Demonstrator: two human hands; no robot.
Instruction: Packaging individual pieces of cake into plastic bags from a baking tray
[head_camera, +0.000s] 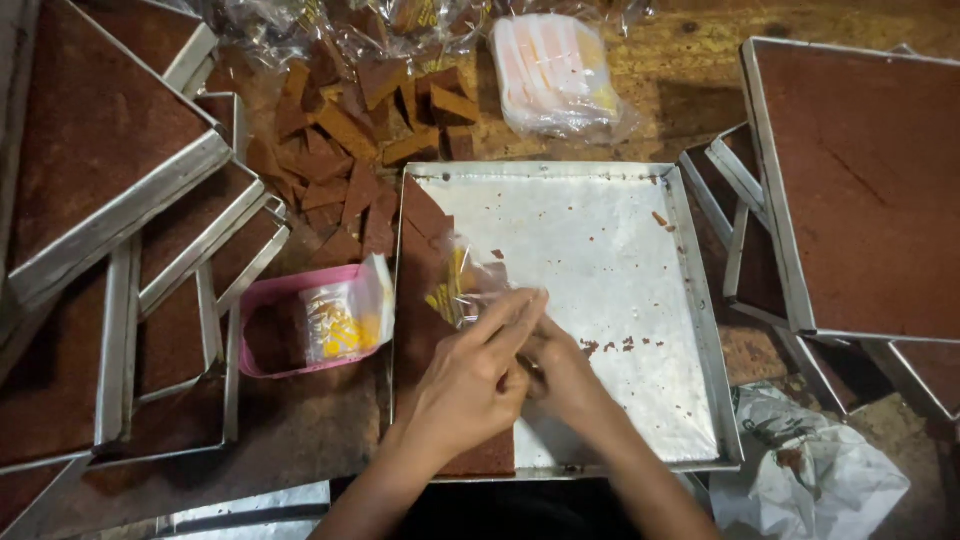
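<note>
Both hands met over the near-left part of the metal tray (690, 300). The left hand (470, 385) lay on top, fingers extended and pressed together, pinching the edge of a small clear wrapper (462, 285) with yellow print. The right hand (562, 372) sat just beside and partly beneath it, fingers curled — whether it also gripped the wrapper could not be told. The wrapper stood up and away from both hands, toward the far left, its long axis roughly upright; the left hand was nearer. A strip of brown cake (420, 330) ran along the tray's left side under the hands. A pink tub (262, 300) holding more wrappers sat just left of the tray.
</note>
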